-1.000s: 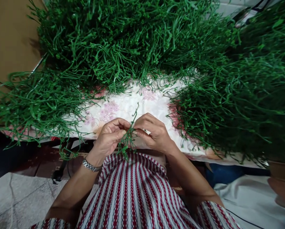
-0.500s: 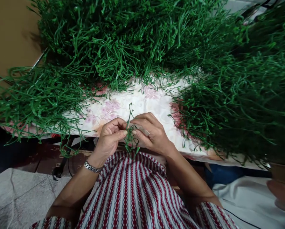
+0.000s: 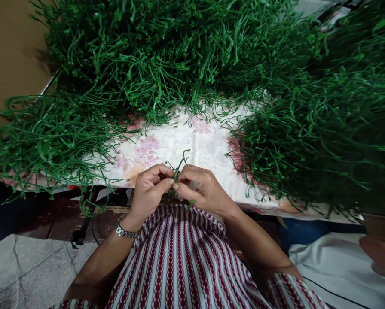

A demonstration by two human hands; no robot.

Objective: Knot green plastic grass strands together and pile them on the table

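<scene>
My left hand (image 3: pixel 152 186) and my right hand (image 3: pixel 200 185) meet at the front edge of the table, thumbs and fingertips pinched close together. Between them they grip a small green plastic-looking stem (image 3: pixel 180 165), whose thin curled tips stick up above the fingers. A bit of green also shows below my right thumb; the rest of the piece is hidden by my fingers. Under and beyond the hands lies a white cloth with pink flowers (image 3: pixel 179 139).
A large heap of green stems (image 3: pixel 166 56) covers the back of the table. Further piles lie at the left (image 3: pixel 50 141) and the right (image 3: pixel 324 141), some strands hanging over the front edge. Another person's arm (image 3: pixel 377 253) shows at the lower right.
My right hand has come down and closer to my left, its fingers now curled in. The green stem's upper tip leans more to the right, and less of its lower part shows.
</scene>
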